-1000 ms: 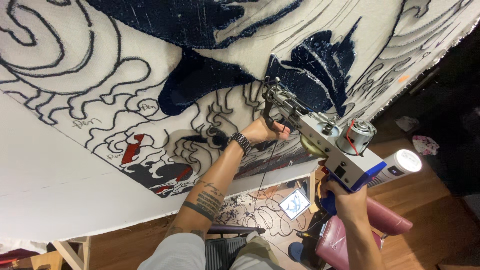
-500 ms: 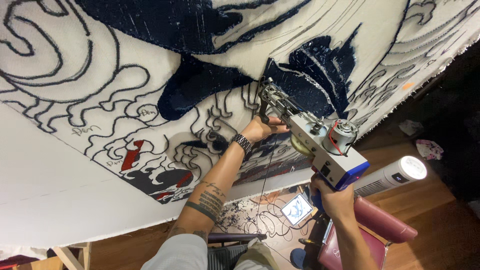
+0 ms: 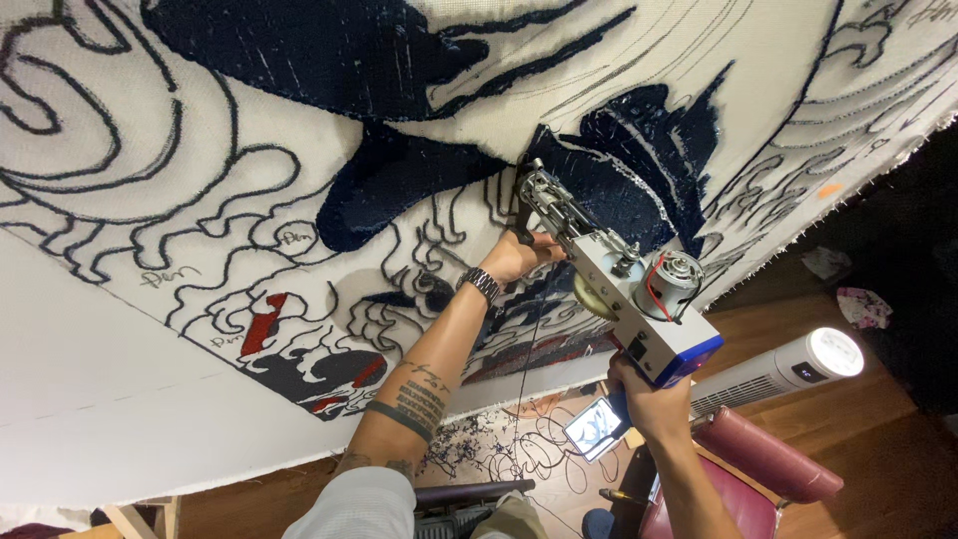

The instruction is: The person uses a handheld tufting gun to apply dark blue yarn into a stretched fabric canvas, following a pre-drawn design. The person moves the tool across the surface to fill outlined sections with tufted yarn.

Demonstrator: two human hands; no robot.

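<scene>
**A:** Grip status, near side first?

**B:** Right hand is wrapped tight round the lower handle of the tufting gun, fingers fully curled, just under the blue end of the body. A phone sits lit just beside that wrist, lower down.

**A:** Left?

**B:** Left hand is closed on the gun's front grip, up near the needle end. Watch on that wrist, tattooed forearm running down toward the camera.

**A:** Where's the gun?

**B:** Held between both hands, tilted, nose up-left. Needle tip touches the cloth at the edge between two dark navy tufted patches. Motor with red wire sits on top of the body, at the rear. A thin yarn hangs down below the left hand.

**A:** Room to move?

**B:** Cloth is big; it fills most of the view. Up and left of the needle: outlined swirls, mostly untufted, plenty of open area. Lower left is plain white. Red bits below and left of the left arm, well apart from the tip.

**A:** Edges?

**B:** Frayed cloth edge runs diagonally on the right, near the gun's rear. Beyond it: wood floor, white tower fan, maroon chair just beside the right forearm. Tight on that side.
</scene>
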